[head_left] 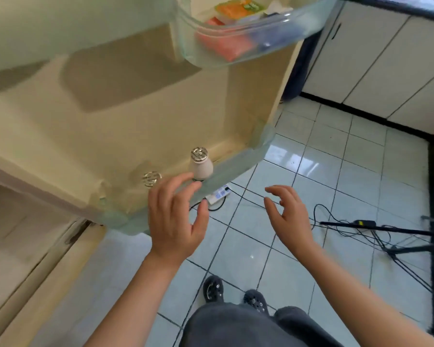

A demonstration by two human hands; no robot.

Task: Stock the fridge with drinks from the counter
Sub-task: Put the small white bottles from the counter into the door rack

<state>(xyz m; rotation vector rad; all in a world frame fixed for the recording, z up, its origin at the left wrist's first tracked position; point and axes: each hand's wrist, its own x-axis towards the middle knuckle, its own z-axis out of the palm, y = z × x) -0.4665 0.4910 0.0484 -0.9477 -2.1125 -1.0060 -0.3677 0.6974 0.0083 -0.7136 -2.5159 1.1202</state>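
Observation:
Two small pale drink bottles with silver foil caps stand in the bottom shelf (236, 169) of the open fridge door. One bottle (201, 164) shows its cap and upper body. Of the other bottle (151, 178), to its left, only the cap is plain. My left hand (175, 216) hovers just in front of the shelf, fingers spread and relaxed, fingertips close to the right bottle, holding nothing. My right hand (287, 216) hangs over the floor to the right, fingers loosely curved and empty.
An upper clear door bin (248, 48) holds orange and red packets. White cabinets (376, 58) stand at the right. A power strip (219, 195), cables and a black tripod (396, 236) lie on the tiled floor. My dark shoes (236, 295) stand below.

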